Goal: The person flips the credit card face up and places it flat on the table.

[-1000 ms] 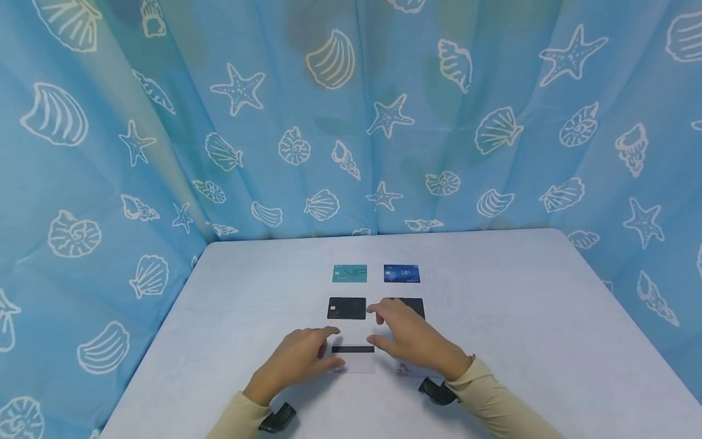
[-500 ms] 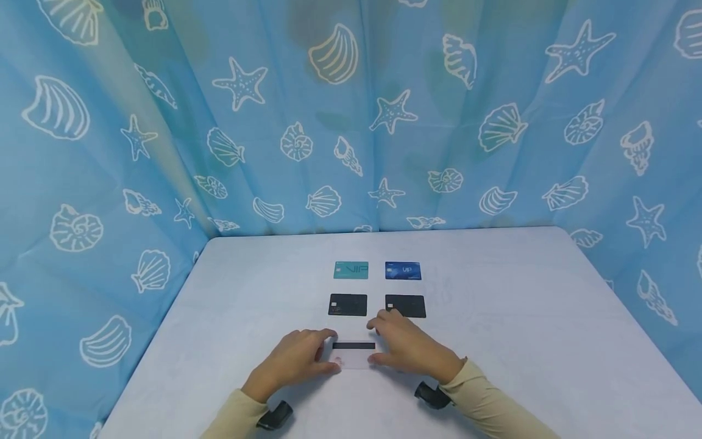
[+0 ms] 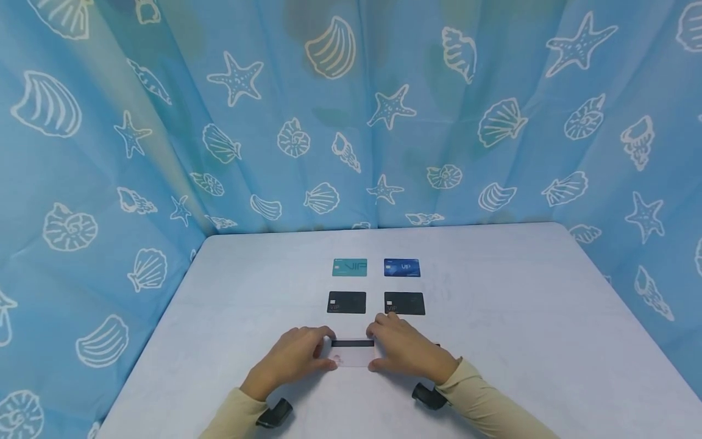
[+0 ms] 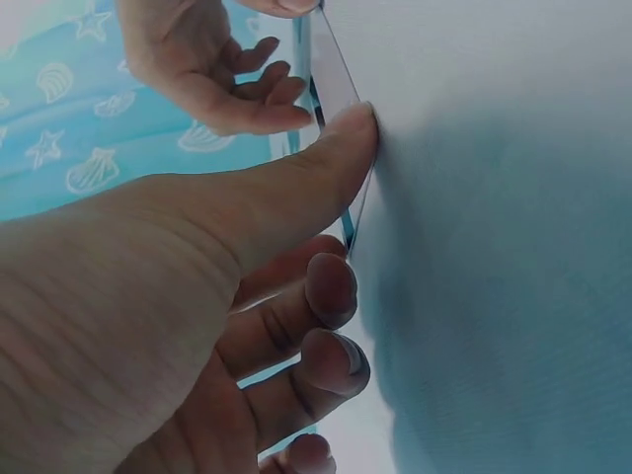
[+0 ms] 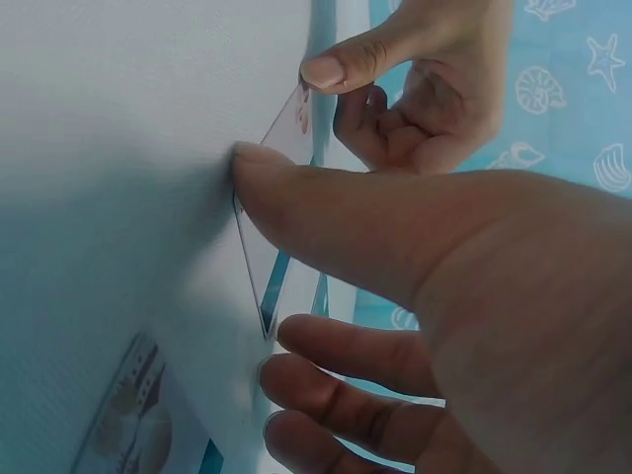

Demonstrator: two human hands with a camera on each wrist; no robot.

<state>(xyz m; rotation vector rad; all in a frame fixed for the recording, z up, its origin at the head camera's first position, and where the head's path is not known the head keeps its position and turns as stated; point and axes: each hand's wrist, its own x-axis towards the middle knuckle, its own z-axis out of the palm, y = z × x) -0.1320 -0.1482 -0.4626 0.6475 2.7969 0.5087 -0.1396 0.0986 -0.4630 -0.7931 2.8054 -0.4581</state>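
Note:
A pale card with a black stripe lies on the white table in front of me. My left hand holds its left end, thumb at the near corner and index finger at the far one. On the right end, my right hand has thumb and index finger at the corners in the same way. Both thumbs press the card's near edge in the wrist views. Under my right hand lies a second pale card with a printed picture, mostly hidden in the head view.
Beyond the hands lie two black cards, the left one and the right one. Farther back sit a teal card and a blue card. A blue shell-print curtain hangs behind the table.
My right hand has drawn back toward me and off the right black card. Fingers and thumbs of both hands have come onto the striped card's corners.

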